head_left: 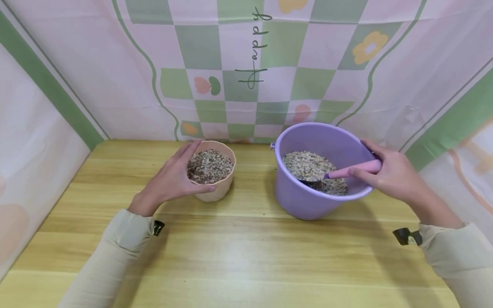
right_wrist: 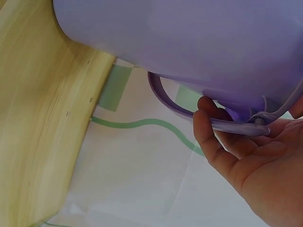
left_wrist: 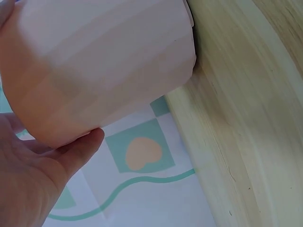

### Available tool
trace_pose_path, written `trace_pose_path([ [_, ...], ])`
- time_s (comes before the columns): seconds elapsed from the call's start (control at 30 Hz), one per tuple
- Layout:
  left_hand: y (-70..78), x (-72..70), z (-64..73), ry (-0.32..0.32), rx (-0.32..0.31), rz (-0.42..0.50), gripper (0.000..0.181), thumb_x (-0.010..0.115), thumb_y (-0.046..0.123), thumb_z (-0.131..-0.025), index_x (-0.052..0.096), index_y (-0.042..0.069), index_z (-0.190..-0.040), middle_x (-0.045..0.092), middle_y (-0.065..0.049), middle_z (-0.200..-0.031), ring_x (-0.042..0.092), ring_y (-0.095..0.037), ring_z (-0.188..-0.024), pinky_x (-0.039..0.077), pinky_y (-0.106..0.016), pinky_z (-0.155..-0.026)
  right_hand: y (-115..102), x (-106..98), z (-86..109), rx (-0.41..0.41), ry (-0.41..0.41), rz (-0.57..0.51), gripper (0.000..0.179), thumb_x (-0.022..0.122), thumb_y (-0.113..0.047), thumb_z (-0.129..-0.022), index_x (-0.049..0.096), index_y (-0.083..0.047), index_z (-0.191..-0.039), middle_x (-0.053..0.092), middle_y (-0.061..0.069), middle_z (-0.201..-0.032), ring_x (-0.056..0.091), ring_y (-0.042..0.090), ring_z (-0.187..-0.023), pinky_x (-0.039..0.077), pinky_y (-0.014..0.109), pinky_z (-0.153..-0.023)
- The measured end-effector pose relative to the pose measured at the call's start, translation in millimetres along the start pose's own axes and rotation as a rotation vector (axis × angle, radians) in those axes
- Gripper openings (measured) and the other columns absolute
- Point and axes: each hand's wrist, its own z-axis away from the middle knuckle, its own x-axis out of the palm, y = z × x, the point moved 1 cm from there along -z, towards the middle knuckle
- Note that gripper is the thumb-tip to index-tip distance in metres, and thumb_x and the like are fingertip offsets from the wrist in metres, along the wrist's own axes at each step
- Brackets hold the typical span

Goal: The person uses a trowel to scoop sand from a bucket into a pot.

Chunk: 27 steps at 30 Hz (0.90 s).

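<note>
A cream plant pot (head_left: 215,193) with a scalloped rim stands on the table, holding a gritty grey-brown soil mix (head_left: 212,166). My left hand (head_left: 169,175) grips the pot's left side, thumb across the front and fingers round the back. To the right is a purple bucket (head_left: 304,203) with the same kind of grit (head_left: 308,164) inside. My right hand (head_left: 396,173) is at the bucket's right rim, thumb along the pink handle of a trowel (head_left: 356,169). The trowel's dark blade is mostly buried in the grit. In the right wrist view, fingers (right_wrist: 210,142) touch the bucket's carrying handle (right_wrist: 170,101).
Both containers stand near the back edge of a wooden table (head_left: 231,256). Behind it hangs a checked green and white cloth (head_left: 239,47), with pale cloth on both sides. A few dark grains lie on the wood.
</note>
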Motion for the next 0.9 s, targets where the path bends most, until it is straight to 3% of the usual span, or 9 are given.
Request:
trace_pose_path([
  [0.13,2.7,0.4,1.4,0.0,-0.007,0.002,0.128,0.08,0.075,-0.061,0.018,0.024,-0.16,0.025,-0.016,-0.16,0.035,-0.044,-0.139,0.04,-0.066,-0.102,-1,0,-1.8,-0.015,0.003,-0.008,0.087,0.079,-0.031,-0.084,0.035,0.004,-0.151,0.058,0.036,-0.122,0.055,0.051,-0.109,0.043,0.059,-0.084],
  [0.3,6.7,0.9,3.2,0.002,-0.017,0.012,0.127,0.079,0.076,-0.06,0.018,0.027,-0.16,0.026,-0.014,-0.16,0.037,-0.043,-0.138,0.041,-0.066,-0.101,0,-2,-2.6,-0.021,-0.005,0.002,0.088,0.08,-0.031,-0.083,0.036,0.004,-0.151,0.062,0.033,-0.118,0.058,0.045,-0.104,0.044,0.027,-0.077],
  [0.37,8.1,1.2,3.3,0.001,-0.014,0.014,0.127,0.079,0.076,-0.06,0.018,0.026,-0.16,0.026,-0.014,-0.16,0.037,-0.043,-0.138,0.042,-0.066,-0.101,0,-4,-2.7,-0.023,-0.01,0.01,0.089,0.08,-0.031,-0.083,0.036,0.005,-0.151,0.063,0.032,-0.118,0.059,0.044,-0.103,0.042,0.022,-0.073],
  [0.53,9.8,0.3,4.8,-0.004,-0.019,0.012,0.127,0.078,0.076,-0.061,0.018,0.025,-0.16,0.025,-0.014,-0.161,0.038,-0.043,-0.137,0.042,-0.065,-0.102,-2,-6,-5.0,-0.047,-0.009,0.039,0.087,0.08,-0.031,-0.083,0.038,0.008,-0.148,0.064,0.033,-0.114,0.06,0.044,-0.099,0.047,0.037,-0.072],
  [0.73,11.1,-1.4,6.9,-0.024,-0.027,0.011,0.126,0.078,0.075,-0.063,0.015,0.028,-0.161,0.023,-0.014,-0.162,0.036,-0.043,-0.139,0.042,-0.065,-0.101,-3,-6,-5.2,-0.037,-0.041,0.039,0.089,0.079,-0.032,-0.084,0.034,0.008,-0.15,0.063,0.034,-0.118,0.06,0.044,-0.103,0.049,0.041,-0.075],
  [0.9,15.3,-4.6,7.3,-0.007,-0.029,-0.024,0.123,0.075,0.078,-0.064,0.016,0.03,-0.16,0.021,-0.014,-0.163,0.033,-0.044,-0.141,0.039,-0.069,-0.101,-6,-8,-5.7,-0.072,-0.045,0.053,0.09,0.08,-0.032,-0.084,0.034,0.009,-0.149,0.061,0.035,-0.121,0.058,0.047,-0.107,0.047,0.054,-0.081],
])
